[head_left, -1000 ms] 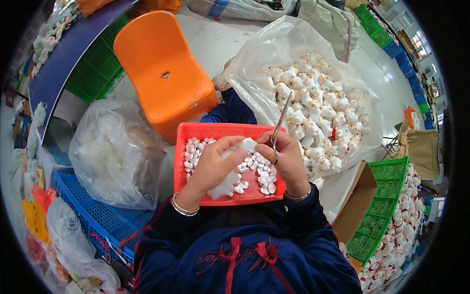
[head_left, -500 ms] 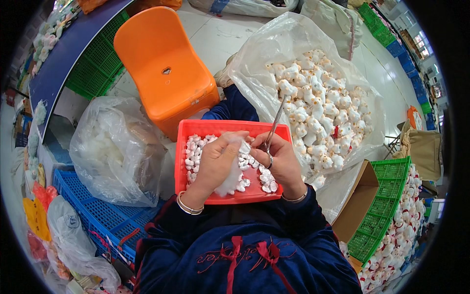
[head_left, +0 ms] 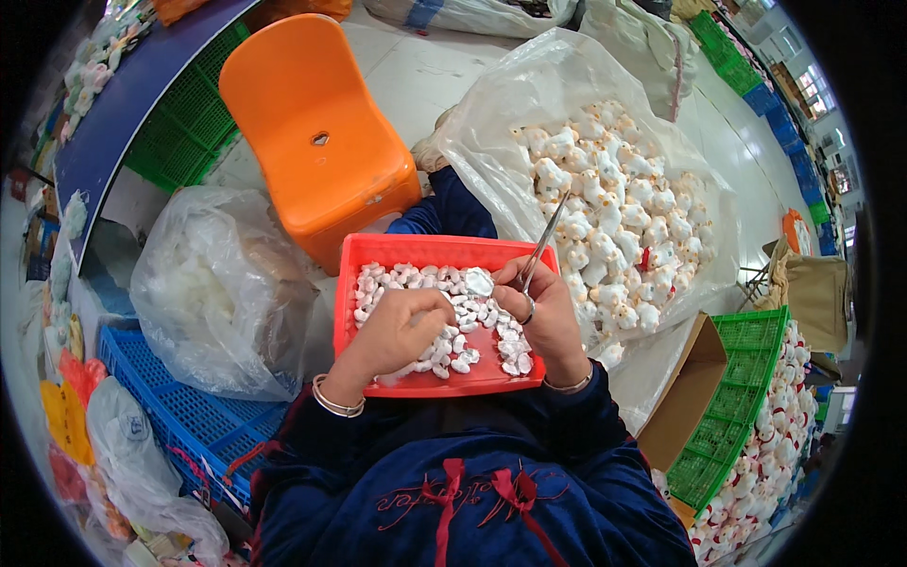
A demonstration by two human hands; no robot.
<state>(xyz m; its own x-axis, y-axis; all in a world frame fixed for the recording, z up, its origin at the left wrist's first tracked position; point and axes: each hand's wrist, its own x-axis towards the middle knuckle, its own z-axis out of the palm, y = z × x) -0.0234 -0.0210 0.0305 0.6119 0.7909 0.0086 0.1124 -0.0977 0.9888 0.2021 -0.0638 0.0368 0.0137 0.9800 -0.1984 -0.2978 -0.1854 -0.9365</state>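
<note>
Over the red tray, the right grip hugs a shiny tool, white piece at its fingertips; left grip curls, can't tell what's inside

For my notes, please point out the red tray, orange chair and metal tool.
Red tray [head_left: 425,249]: head view, far wall.
Orange chair [head_left: 322,166]: head view, below its hole.
Metal tool [head_left: 546,237]: head view, slim shaft.

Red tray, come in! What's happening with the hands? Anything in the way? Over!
Left hand curled over red tray, grip unclear. Right hand gripping metal tool, white piece at its fingers. Hands hide part of the tray.
</note>
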